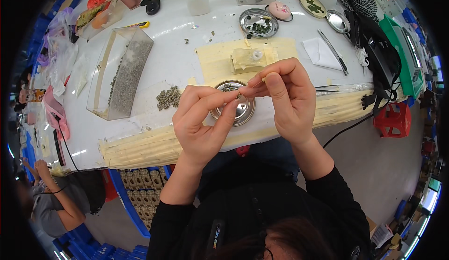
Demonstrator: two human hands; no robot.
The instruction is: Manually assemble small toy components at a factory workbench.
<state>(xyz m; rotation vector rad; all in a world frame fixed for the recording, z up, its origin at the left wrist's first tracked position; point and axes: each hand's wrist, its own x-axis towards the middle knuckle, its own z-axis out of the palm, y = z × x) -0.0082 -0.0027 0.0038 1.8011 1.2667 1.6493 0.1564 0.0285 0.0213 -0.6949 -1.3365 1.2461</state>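
Above a round steel dish (243, 116), my two hands meet at the fingertips. My left hand (199, 122) pinches a small greyish-green piece (239, 96) between thumb and forefinger; its exact kind is too small to tell. The thumb and fingers of my right hand (294, 103) are pressed together close beside that piece, and a pale yellowish tip shows by the thumb. What the right hand grips is mostly hidden. Left of the dish lies a loose heap of small greyish-green pieces (168, 98). Just beyond my hands, a tape-covered block (243, 62) bears a small white ring.
A clear box (146, 47) of small grey pieces stands at left. Farther back are a white squeeze bottle (198, 2) and a steel plate (244, 27) with dark green pieces. A pen (333, 52) and tweezers (327, 90) lie right. A co-worker's arm (63, 194) shows lower left.
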